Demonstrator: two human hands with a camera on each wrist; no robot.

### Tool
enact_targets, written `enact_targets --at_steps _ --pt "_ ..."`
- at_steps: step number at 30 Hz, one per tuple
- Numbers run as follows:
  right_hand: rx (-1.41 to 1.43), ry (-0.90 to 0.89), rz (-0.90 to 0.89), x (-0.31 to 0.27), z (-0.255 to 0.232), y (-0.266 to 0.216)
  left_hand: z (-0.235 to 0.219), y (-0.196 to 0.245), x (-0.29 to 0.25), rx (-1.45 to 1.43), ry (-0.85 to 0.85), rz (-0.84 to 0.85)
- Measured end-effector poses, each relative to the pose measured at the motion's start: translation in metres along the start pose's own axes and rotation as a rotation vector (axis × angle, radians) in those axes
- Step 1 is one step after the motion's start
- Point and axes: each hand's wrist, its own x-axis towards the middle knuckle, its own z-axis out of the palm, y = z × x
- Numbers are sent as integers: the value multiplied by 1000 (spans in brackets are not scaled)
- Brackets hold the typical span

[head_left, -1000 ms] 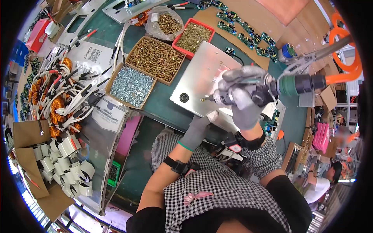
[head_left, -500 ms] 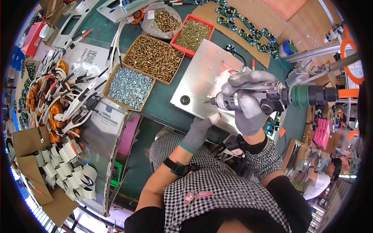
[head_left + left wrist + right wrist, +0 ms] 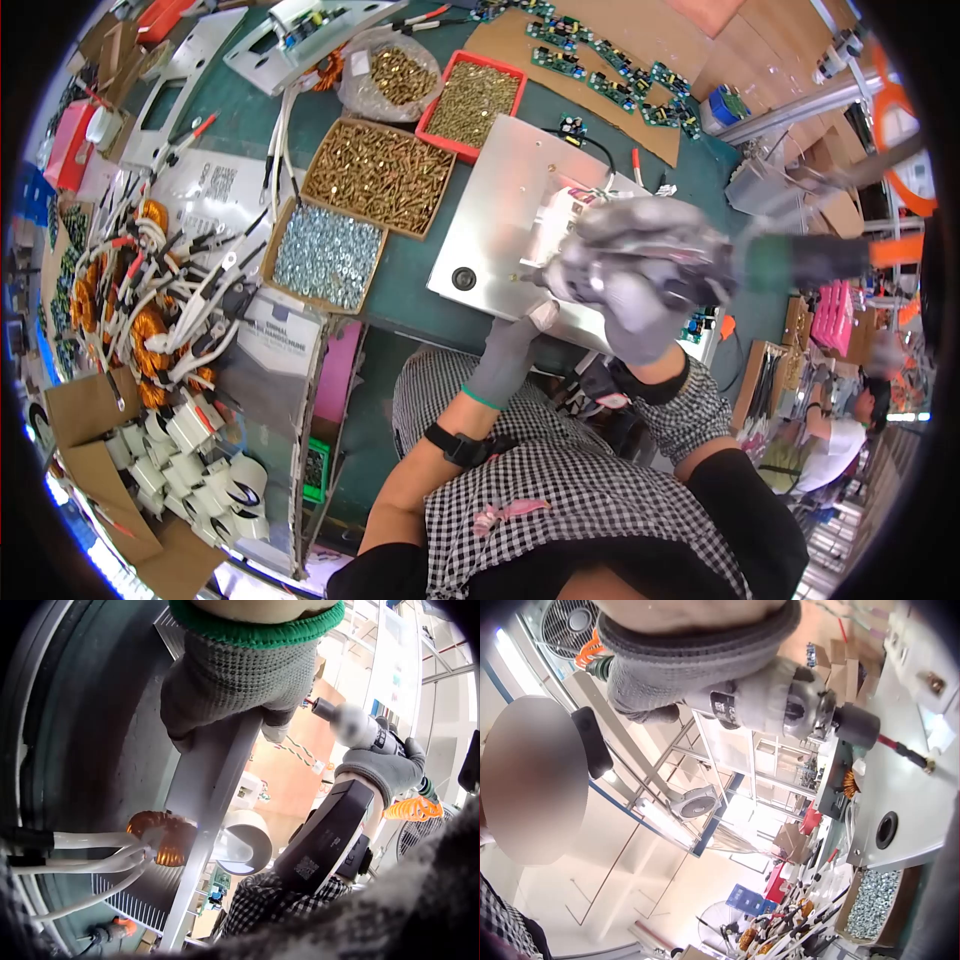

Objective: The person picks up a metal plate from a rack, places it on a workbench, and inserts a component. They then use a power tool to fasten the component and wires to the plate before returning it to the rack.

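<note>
My gloved right hand [image 3: 645, 265] grips an air screwdriver [image 3: 765, 701], blurred in the head view. Its red and black bit [image 3: 904, 750] reaches a small brass-coloured screw [image 3: 930, 765] at the face of a silver sheet-metal case [image 3: 490, 220]. A black round grommet [image 3: 464, 279] sits near the case's corner. At the near edge, my gloved left hand [image 3: 508, 350] holds the case, the thumb on the upper face and the fingers behind the wall in the left wrist view. A copper-wound coil [image 3: 161, 836] with white leads lies below that hand.
Left of the case are a box of brass-coloured screws [image 3: 380, 175], a box of silver nuts [image 3: 325, 255] and a red tray [image 3: 470, 105] of small screws. Wired coils [image 3: 150, 330] crowd the left. Circuit boards [image 3: 610, 85] lie on cardboard behind. An orange air hose [image 3: 895, 250] trails right.
The screwdriver's rear end and hose have swung right and slightly down, while its bit stays by the same spot on the case. My left hand keeps its hold. The head view has shifted a little.
</note>
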Motion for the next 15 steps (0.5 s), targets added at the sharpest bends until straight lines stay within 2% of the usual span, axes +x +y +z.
enact_targets --at_steps 2,4,6,7,9,11,12,13,15 --pt "71 34 -69 16 13 -29 -2 0 3 50 -10 -25" --pt "-72 -17 -91 19 -20 -59 -4 3 4 99 -27 -77" --pt "-473 111 -133 14 -58 -83 -9 -4 6 105 5 -64" --pt "-516 305 -174 12 -69 -81 -11 -7 7 106 22 -59" --pt "-424 489 -60 9 -100 -77 -7 -2 6 138 64 -129" --pt "-415 441 -27 8 -124 -68 -14 -3 6 156 84 -189" --pt "-492 527 -40 9 -130 -65 -17 -2 7 351 72 -193" --pt "-565 612 -52 9 -134 -59 -18 -4 6 359 114 -215" --pt "-560 609 -88 7 -145 -53 -19 -5 5 360 162 -231"
